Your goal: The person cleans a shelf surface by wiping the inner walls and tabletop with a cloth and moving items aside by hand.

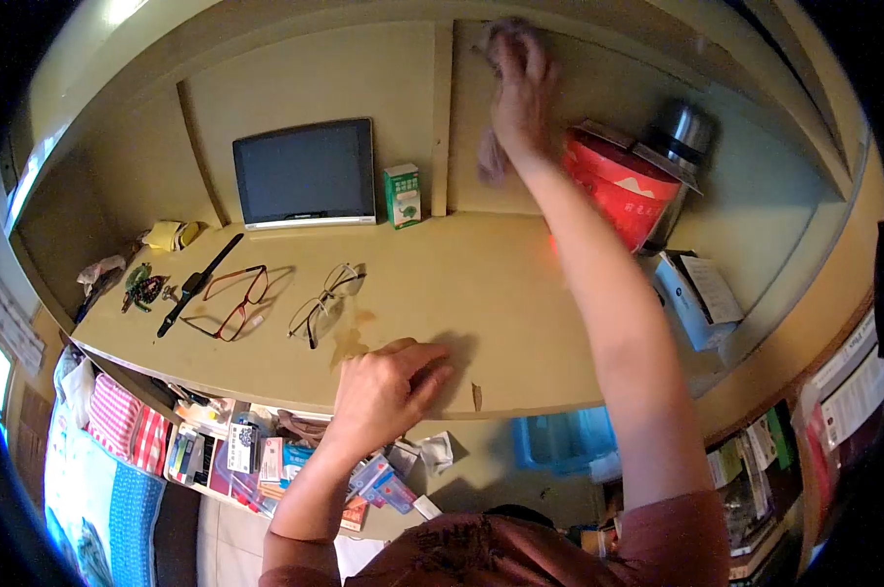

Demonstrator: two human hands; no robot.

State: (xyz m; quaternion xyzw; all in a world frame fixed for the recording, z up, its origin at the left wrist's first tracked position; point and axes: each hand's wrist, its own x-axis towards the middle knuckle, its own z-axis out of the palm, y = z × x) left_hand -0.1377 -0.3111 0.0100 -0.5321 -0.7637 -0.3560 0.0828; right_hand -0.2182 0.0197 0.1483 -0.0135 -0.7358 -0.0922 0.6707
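Note:
High on the back panel of the shelf, my right hand is closed on a greyish-purple cloth, pressed to the panel. Part of the cloth bunches above the fingers and part hangs below them. Along the front of the shelf board, my left hand rests in a loose fist, with nothing visible in it. Two pairs of glasses lie beyond it: a clear-framed pair and a red-framed pair. Beside my right forearm stands a red package.
A tablet leans on the back panel next to a green-and-white box. To the left lie a black watch and beads. A metal flask and a blue box stand right. Below are a cluttered drawer and a blue bin.

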